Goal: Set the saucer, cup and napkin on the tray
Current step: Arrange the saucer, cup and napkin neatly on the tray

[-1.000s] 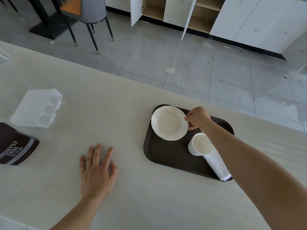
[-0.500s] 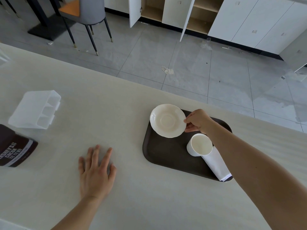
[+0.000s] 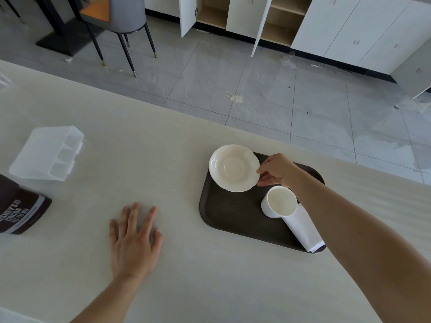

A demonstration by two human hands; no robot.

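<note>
Right hand (image 3: 278, 170) pinches the saucer (image 3: 234, 168) by its wavy rim, the glossy cream disc tilted over the far left corner of the dark, matte, round-cornered tray (image 3: 229, 213). The cup (image 3: 279, 202), a smooth white cylinder, stands upright on the tray, touching the folded white napkin (image 3: 303, 227) at the tray's near right edge. Left hand (image 3: 134, 241) lies flat, fingers spread, on the pale speckled bench (image 3: 163, 136). Far left: a frosted plastic box (image 3: 46, 152) and a brown cocoa bag (image 3: 19, 206).
</note>
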